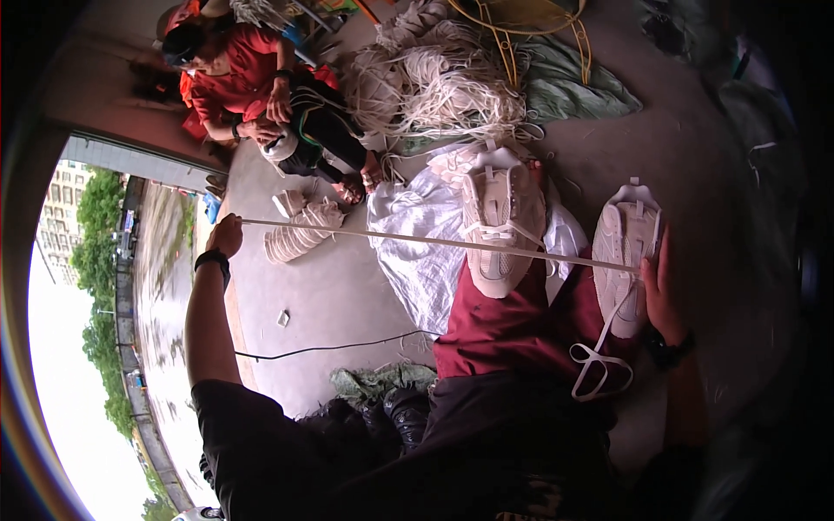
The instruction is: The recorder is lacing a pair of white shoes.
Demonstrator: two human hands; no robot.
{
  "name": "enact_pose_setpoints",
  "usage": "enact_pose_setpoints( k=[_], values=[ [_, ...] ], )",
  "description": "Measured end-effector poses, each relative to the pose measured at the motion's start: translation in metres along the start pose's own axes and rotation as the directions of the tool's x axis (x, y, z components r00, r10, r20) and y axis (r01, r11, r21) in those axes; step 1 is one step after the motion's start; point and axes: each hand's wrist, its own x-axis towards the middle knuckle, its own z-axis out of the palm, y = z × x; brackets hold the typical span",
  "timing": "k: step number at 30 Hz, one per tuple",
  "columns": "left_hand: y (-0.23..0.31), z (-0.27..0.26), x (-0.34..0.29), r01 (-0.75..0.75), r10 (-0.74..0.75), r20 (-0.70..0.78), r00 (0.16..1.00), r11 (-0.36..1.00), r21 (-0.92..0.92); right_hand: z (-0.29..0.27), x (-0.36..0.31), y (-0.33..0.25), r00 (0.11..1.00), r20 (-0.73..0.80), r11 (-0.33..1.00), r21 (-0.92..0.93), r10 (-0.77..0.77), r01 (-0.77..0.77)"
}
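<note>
A white shoelace (373,234) is stretched taut across the view, passing over the sneaker on my lap. My left hand (226,237) is far out to the left, its fingers closed on one end of the lace. The lace's other end reaches a pale sneaker (622,233) at the right, where my right hand (662,291) grips the sneaker's side, thumb near the lace. A loop of loose lace (599,365) hangs below that sneaker. Another pale sneaker (501,221) rests toe toward me on my dark red trousers (491,334), with lace across its front.
A co-worker in a red shirt (239,74) sits at the far left, hands on a pale shoe. Tangled white laces (452,82) lie on green sheeting at the back. A lace bundle (302,230), a white sack (408,234) and a black cable (330,349) lie on the floor.
</note>
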Motion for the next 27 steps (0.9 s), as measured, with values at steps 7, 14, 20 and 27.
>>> enact_pose_setpoints(
  k=[7,14,20,27],
  values=[
    [-0.031,0.044,0.019,-0.104,0.094,-0.103,0.99,0.99,-0.099,-0.005,-0.008,-0.004,1.0,0.027,0.997,-0.073,0.011,-0.009],
    [-0.114,0.11,0.088,-0.393,0.364,-0.52,0.773,0.918,0.058,0.009,0.015,0.012,0.995,-0.026,0.945,-0.316,-0.1,0.087],
    [-0.104,0.067,0.161,-0.362,0.416,-0.706,0.574,0.902,0.237,-0.016,0.028,0.051,0.95,0.125,0.912,-0.269,-0.284,0.308],
    [0.005,0.029,0.151,-0.194,-0.192,-0.4,0.896,0.641,-0.743,-0.044,0.038,0.049,0.939,0.223,0.941,-0.156,-0.263,0.301]
  ],
)
